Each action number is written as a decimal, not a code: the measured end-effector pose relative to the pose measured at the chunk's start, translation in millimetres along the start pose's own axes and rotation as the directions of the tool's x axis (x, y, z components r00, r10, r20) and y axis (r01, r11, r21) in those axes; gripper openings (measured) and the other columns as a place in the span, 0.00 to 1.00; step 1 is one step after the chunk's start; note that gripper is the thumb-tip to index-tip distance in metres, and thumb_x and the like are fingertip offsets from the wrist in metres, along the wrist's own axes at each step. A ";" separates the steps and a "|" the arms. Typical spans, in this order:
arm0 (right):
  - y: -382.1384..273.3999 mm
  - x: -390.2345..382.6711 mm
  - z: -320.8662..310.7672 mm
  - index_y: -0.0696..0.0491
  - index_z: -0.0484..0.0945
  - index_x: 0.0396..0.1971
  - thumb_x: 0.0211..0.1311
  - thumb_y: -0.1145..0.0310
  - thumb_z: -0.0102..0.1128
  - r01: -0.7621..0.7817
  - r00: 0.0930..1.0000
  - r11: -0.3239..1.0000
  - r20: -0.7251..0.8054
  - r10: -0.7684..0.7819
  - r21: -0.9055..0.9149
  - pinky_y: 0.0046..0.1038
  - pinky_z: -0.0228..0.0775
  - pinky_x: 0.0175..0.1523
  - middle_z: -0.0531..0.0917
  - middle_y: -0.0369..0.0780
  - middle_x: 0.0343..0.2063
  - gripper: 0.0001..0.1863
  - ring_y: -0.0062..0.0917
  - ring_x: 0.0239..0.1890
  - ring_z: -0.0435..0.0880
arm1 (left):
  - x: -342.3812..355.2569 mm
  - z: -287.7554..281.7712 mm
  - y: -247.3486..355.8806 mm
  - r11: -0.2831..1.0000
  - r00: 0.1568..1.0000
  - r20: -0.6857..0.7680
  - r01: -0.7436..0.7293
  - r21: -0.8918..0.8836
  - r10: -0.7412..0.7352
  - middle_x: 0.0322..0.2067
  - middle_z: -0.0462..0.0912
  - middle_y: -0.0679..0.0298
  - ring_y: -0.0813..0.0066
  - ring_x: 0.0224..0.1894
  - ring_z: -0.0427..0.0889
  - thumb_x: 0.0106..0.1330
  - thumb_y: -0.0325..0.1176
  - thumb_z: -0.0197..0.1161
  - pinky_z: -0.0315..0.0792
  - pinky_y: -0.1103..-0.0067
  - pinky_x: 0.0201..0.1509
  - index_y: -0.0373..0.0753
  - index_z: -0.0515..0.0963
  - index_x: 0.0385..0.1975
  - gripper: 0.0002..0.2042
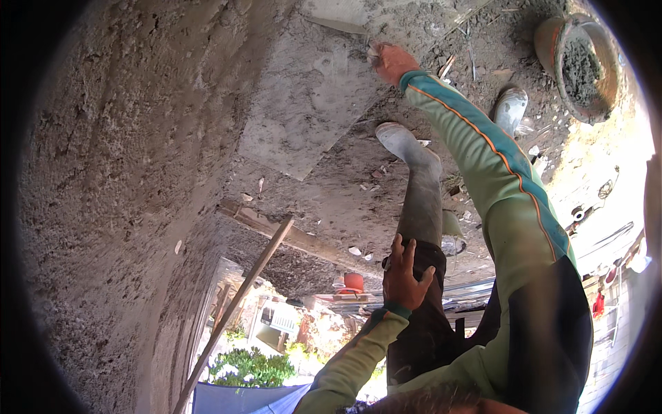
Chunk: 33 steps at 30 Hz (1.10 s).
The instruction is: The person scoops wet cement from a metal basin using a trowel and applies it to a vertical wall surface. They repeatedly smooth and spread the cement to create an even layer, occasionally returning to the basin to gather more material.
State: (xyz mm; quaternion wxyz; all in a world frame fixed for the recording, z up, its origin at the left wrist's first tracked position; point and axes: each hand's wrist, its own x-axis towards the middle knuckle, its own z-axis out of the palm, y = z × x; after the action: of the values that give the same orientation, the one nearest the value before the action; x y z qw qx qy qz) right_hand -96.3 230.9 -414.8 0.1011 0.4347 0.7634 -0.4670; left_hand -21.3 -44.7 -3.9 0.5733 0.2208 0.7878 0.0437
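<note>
Trowel (338, 25): flat blade on the smoothed grey plaster patch (310, 103), upper centre. Your right hand (392, 62): fingers closed round its handle. Your left hand (403, 276): fingers spread, resting on your dark trouser thigh (420, 324). Mortar pan (583, 65): on the ground, upper right.

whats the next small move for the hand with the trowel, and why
Probably draw the trowel on across the smooth wet patch toward its rough edge. The right hand holds the blade flat on the wall, where fresh plaster meets coarse surface. The left hand rests on the knee, and the mortar pan sits beside the boots.
</note>
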 end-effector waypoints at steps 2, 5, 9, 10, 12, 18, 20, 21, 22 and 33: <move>7.8 -32.1 -18.1 0.48 0.73 0.56 0.70 0.50 0.55 0.011 0.981 0.992 -0.195 0.014 0.126 0.51 0.74 0.54 0.84 0.54 0.45 0.22 0.54 0.48 0.83 | -2.0 2.2 -2.5 1.000 1.000 -0.023 -0.003 -0.013 0.002 0.72 0.56 0.39 0.40 0.68 0.69 0.60 0.43 0.71 0.68 0.59 0.68 0.33 0.64 0.69 0.39; 64.0 -51.8 -77.7 0.49 0.73 0.52 0.69 0.49 0.58 -0.169 0.809 0.912 -0.475 0.345 0.375 0.52 0.74 0.47 0.84 0.56 0.38 0.22 0.58 0.43 0.83 | 1.0 0.8 -6.5 0.999 0.998 -0.029 -0.052 0.003 0.052 0.72 0.56 0.38 0.40 0.68 0.68 0.59 0.43 0.71 0.67 0.59 0.69 0.33 0.64 0.69 0.39; 106.1 -59.1 -50.4 0.52 0.72 0.47 0.69 0.53 0.60 -0.347 0.646 0.848 -0.554 0.526 0.400 0.53 0.73 0.43 0.84 0.56 0.35 0.19 0.59 0.41 0.82 | 4.5 0.6 -7.1 0.998 0.998 -0.002 -0.066 -0.008 0.066 0.72 0.56 0.38 0.40 0.69 0.67 0.59 0.42 0.72 0.66 0.60 0.70 0.32 0.64 0.69 0.39; 77.2 -62.4 -19.8 0.53 0.72 0.45 0.69 0.53 0.60 -0.324 0.678 0.868 -0.548 0.490 0.376 0.53 0.73 0.44 0.84 0.57 0.36 0.19 0.59 0.41 0.82 | 4.9 -1.0 -7.6 0.999 0.999 0.009 -0.048 -0.024 0.048 0.72 0.56 0.38 0.40 0.69 0.67 0.59 0.42 0.72 0.66 0.60 0.70 0.32 0.64 0.69 0.39; 40.3 -69.4 27.9 0.53 0.73 0.46 0.69 0.54 0.59 -0.272 0.777 0.865 -0.435 0.456 0.420 0.53 0.74 0.46 0.84 0.57 0.38 0.18 0.59 0.43 0.82 | 8.2 -2.1 -3.4 0.999 0.999 0.014 -0.042 -0.031 0.043 0.72 0.56 0.38 0.40 0.69 0.67 0.59 0.42 0.72 0.66 0.60 0.69 0.32 0.65 0.68 0.39; -4.8 -66.5 30.6 0.52 0.75 0.46 0.70 0.54 0.57 -0.134 0.958 0.843 -0.148 0.244 0.522 0.49 0.74 0.48 0.83 0.55 0.40 0.17 0.58 0.44 0.81 | 5.6 -11.1 -9.9 0.999 0.999 0.016 -0.044 -0.031 0.045 0.72 0.56 0.38 0.41 0.68 0.69 0.59 0.42 0.72 0.67 0.59 0.68 0.32 0.66 0.68 0.38; 9.6 -67.5 -7.6 0.51 0.75 0.44 0.71 0.51 0.55 -0.226 0.898 0.553 -0.048 0.437 0.802 0.42 0.76 0.38 0.82 0.47 0.32 0.17 0.44 0.33 0.83 | 3.3 -14.9 -17.6 0.998 0.999 0.010 -0.040 -0.048 0.040 0.72 0.56 0.38 0.41 0.67 0.69 0.59 0.42 0.72 0.67 0.59 0.68 0.32 0.66 0.68 0.39; 7.9 -66.8 -26.8 0.50 0.75 0.43 0.72 0.50 0.55 -0.238 0.872 0.278 0.079 0.483 0.931 0.37 0.76 0.32 0.81 0.41 0.28 0.17 0.35 0.27 0.82 | 2.9 -16.2 -21.1 0.997 0.999 -0.009 -0.038 -0.060 0.038 0.72 0.56 0.39 0.41 0.67 0.69 0.59 0.42 0.72 0.67 0.59 0.68 0.32 0.66 0.68 0.39; 26.6 -70.3 -31.5 0.49 0.75 0.42 0.72 0.50 0.54 -0.225 0.840 0.246 0.060 0.540 0.943 0.33 0.74 0.29 0.78 0.37 0.26 0.17 0.28 0.24 0.78 | 4.0 -15.9 -22.9 0.996 0.998 -0.005 -0.055 -0.074 0.055 0.72 0.57 0.39 0.41 0.67 0.69 0.59 0.43 0.72 0.67 0.59 0.68 0.32 0.65 0.68 0.39; -106.9 15.5 82.8 0.49 0.76 0.45 0.73 0.50 0.54 -0.434 0.897 0.408 0.344 0.278 0.803 0.35 0.68 0.29 0.73 0.33 0.24 0.17 0.24 0.21 0.71 | 4.4 -14.0 -32.7 0.995 0.997 -0.019 -0.074 -0.060 0.073 0.73 0.54 0.40 0.41 0.67 0.69 0.60 0.41 0.72 0.68 0.58 0.67 0.35 0.63 0.70 0.39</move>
State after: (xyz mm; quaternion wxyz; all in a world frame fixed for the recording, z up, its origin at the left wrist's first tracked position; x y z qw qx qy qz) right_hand -207.6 153.5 -401.7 0.0260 0.5401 0.3036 -0.7845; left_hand -45.1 -69.7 -13.6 0.5711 0.2319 0.7822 0.0908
